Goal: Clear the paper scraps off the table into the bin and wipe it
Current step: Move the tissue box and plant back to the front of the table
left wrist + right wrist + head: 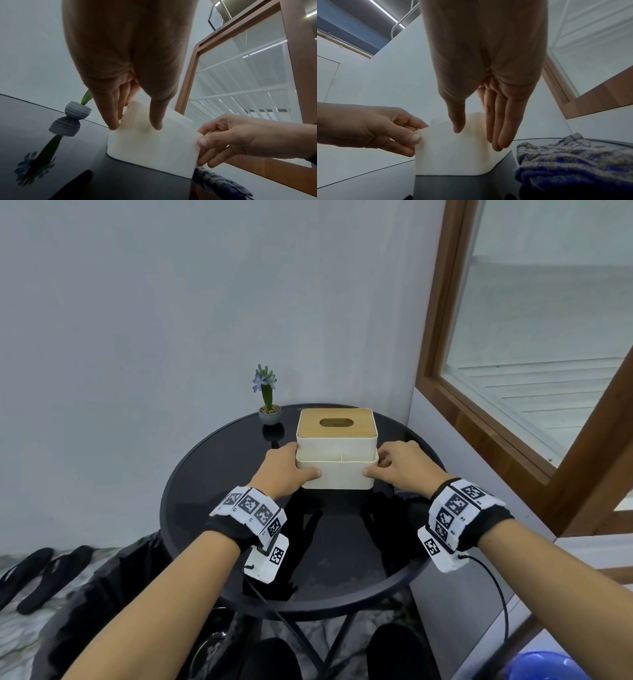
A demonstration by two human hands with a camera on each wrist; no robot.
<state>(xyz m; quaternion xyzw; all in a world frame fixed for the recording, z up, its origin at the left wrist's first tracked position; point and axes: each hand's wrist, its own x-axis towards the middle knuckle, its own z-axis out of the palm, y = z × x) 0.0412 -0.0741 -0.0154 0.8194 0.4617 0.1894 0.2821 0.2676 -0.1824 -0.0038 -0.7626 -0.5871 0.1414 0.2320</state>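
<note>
A cream tissue box (pixel 337 470) with a wooden slotted lid stands on the round black glass table (pixel 325 559). My left hand (pixel 294 463) grips its left side, thumb on the front face and fingers round the corner, as the left wrist view (pixel 135 125) also shows. My right hand (pixel 380 465) grips the right side the same way (pixel 477 136). A blue and grey cloth (pixel 565 155) lies crumpled on the table just right of the box, beneath my right wrist. I see no paper scraps on the table.
A small potted flower (pixel 269 402) stands at the table's far left edge. A black bin bag (pixel 102 594) sits on the floor left of the table, with dark sandals (pixel 37 573) beyond it. A wall and wood-framed window (pixel 513 440) close off the right.
</note>
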